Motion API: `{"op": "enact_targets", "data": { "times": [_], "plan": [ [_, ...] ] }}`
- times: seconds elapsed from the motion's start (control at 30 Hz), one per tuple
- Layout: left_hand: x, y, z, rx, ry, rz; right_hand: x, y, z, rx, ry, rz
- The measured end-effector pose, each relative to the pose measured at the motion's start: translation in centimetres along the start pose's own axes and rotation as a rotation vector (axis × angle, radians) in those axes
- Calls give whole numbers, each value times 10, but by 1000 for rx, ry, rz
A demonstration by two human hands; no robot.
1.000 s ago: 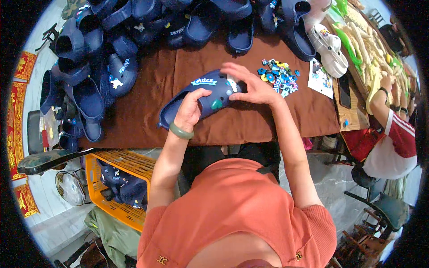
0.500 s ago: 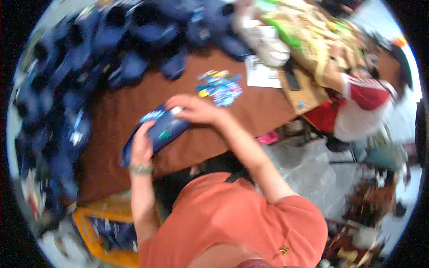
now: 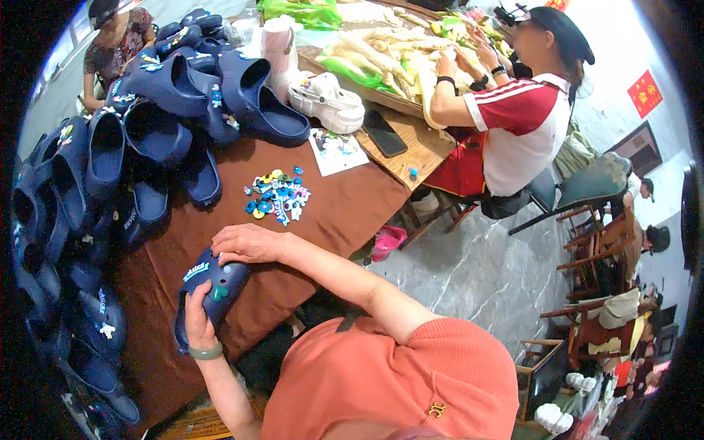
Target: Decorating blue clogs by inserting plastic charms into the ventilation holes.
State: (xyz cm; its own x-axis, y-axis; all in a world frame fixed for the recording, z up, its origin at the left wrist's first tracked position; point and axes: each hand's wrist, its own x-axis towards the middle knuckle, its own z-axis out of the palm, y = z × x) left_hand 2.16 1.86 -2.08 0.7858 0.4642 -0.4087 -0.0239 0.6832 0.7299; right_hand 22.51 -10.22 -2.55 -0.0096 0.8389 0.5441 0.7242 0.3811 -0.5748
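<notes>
While the left hand (image 3: 196, 323) pinches the blue shoe (image 3: 233, 282) between thumb and hidden fingers, lower left of centre, the right hand (image 3: 248, 243) covers its toe; grip there: cannot tell. Brown-covered tabletop (image 3: 337, 213) runs rightward to a slanting edge. Sole hidden.

White lettering stands on a blue banner-shaped charm (image 3: 196, 270) fixed to the upper of the navy clog (image 3: 233, 282) in the foreground. A second lettered charm (image 3: 102, 302) sits on a stacked clog (image 3: 86, 317) at the lower left. More white-and-blue lettered pieces lie in the loose charm pile (image 3: 276, 196). Gold characters mark a red wall sign (image 3: 644, 94) at the upper right.
</notes>
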Motion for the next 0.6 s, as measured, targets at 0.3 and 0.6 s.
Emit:
{"op": "enact_targets", "data": {
  "times": [0.3, 0.6],
  "plan": [
    [-8, 2, 8, 118, 18, 39, 6, -7, 18, -134, 146, 48],
    [-7, 4, 16, 97, -17, 48, 14, 5, 28, -112, 334, 281]
  ]
}}
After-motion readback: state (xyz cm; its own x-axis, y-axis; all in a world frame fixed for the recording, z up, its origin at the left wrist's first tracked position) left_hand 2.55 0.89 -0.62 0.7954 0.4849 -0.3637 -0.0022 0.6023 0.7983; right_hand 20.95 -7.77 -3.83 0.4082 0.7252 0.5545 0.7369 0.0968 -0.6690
